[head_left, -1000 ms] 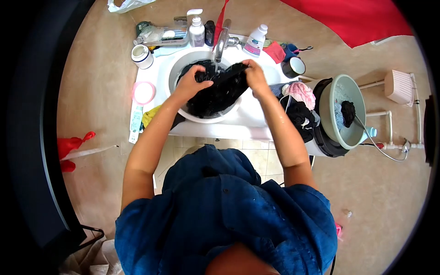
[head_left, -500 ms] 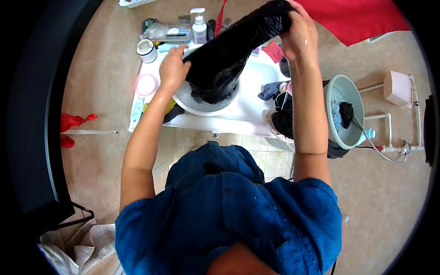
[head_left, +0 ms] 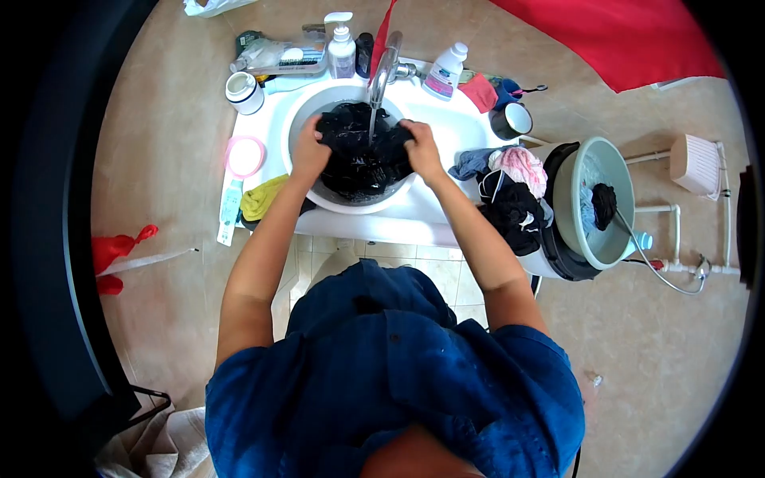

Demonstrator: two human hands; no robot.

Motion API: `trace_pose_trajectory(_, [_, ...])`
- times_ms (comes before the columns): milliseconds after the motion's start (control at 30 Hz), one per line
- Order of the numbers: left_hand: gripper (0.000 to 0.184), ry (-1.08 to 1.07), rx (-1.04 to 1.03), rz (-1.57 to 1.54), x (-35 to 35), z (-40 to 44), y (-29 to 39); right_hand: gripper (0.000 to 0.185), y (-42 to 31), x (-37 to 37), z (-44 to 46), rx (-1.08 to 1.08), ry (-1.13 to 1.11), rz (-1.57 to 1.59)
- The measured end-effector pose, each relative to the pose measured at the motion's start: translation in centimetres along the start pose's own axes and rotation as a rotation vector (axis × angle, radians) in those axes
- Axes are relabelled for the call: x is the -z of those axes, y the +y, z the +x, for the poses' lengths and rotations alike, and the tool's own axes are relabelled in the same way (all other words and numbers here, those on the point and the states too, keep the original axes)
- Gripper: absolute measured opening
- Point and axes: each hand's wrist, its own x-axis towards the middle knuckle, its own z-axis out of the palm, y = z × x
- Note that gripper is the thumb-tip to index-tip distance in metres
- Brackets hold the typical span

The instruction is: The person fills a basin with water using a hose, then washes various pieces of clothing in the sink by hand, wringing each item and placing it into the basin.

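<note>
A wet black garment [head_left: 358,163] lies bunched in a round pale basin [head_left: 296,119], partly in water. The basin stands in the white sink [head_left: 450,127]. From the metal faucet [head_left: 386,70] a stream of water falls onto the cloth. My left hand [head_left: 309,153] is closed on the garment's left edge, fingertips partly hidden by the fabric. On the opposite side, my right hand [head_left: 423,151] grips its right edge near the basin's rim. What kind of garment it is, I cannot tell.
A pump bottle [head_left: 342,54] and a white bottle [head_left: 445,72] stand behind the basin. Left are a jar [head_left: 244,93] and a yellow-green cloth [head_left: 263,197]. Clothes [head_left: 514,211] are piled at right, beside a green basin [head_left: 567,199] holding wet clothes. Red fabric [head_left: 629,40] hangs upper right.
The black garment, stretched up above the basin before, is now down in the water. Both hands have lowered with it, the right one moving far left and toward me. The faucet's stream is now visible.
</note>
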Motion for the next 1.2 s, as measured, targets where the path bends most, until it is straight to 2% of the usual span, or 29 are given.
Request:
trace_pose_trajectory(67, [0.072,-0.190,-0.433,0.467,-0.4,-0.3,-2.2,0.058,1.3,-1.5,-1.0,0.059,-0.251,-0.301])
trace_pose_trajectory(133, [0.091,-0.516,-0.139,0.830,-1.3,-3.0,0.4,0.067,0.1,-2.1,-2.4,0.035,-0.457,-0.572])
trace_pose_trajectory(167, [0.104,-0.610,-0.101,0.952,-2.2,-2.8,-1.2,0.070,1.1,-2.8,-2.7,0.026,-0.552,-0.613])
trace_pose_trajectory(300, [0.120,-0.655,-0.021,1.087,-4.1,-1.3,-3.1,0.064,1.9,-4.8,-2.3,0.099,-0.637,-0.754])
trace_pose_trajectory(400, [0.120,-0.689,-0.010,1.144,-5.0,0.7,-4.8,0.064,2.4,-6.5,-1.5,0.007,-0.732,-0.754])
trace_pose_trajectory(533, [0.119,-0.680,-0.026,1.199,-5.8,2.3,-6.8,0.059,2.4,-9.0,-0.1,-0.087,-0.879,-0.940])
trace_pose_trajectory(667, [0.112,-0.664,0.013,1.179,-6.8,3.5,-8.5,0.055,4.3,-11.2,-0.4,-0.057,-0.773,-0.970])
trace_pose_trajectory(700, [0.110,-0.674,0.041,1.149,-6.9,3.7,-8.6,0.049,4.3,-11.3,0.1,-0.069,-0.657,-0.887])
trace_pose_trajectory(800, [0.105,-0.762,0.070,1.115,-7.0,5.0,-9.7,0.045,3.4,-11.8,1.6,-0.087,-0.655,-1.044])
trace_pose_trajectory(833, [0.102,-0.767,0.065,1.101,-6.8,4.9,-9.9,0.039,3.6,-11.8,1.6,0.037,-0.588,-1.158])
trace_pose_trajectory(933, [0.097,-0.783,0.060,1.078,-5.1,4.6,-6.4,0.032,6.0,-11.6,1.1,0.060,-0.472,-0.787])
trace_pose_trajectory(967, [0.098,-0.794,0.065,1.085,-4.5,4.5,-5.4,0.022,5.3,-11.1,1.5,-0.034,-0.454,-0.683])
trace_pose_trajectory(1033, [0.101,-0.799,0.047,1.092,-3.9,4.3,-4.8,0.020,3.9,-9.4,1.1,0.063,-0.424,-0.746])
trace_pose_trajectory(1067, [0.103,-0.793,0.024,1.094,-3.5,4.2,-5.0,0.019,3.0,-8.3,0.8,0.114,-0.409,-0.777])
trace_pose_trajectory(1200, [0.099,-0.668,-0.081,1.138,-3.2,3.2,-6.2,0.031,1.0,-3.1,0.0,-0.074,-0.222,-0.512])
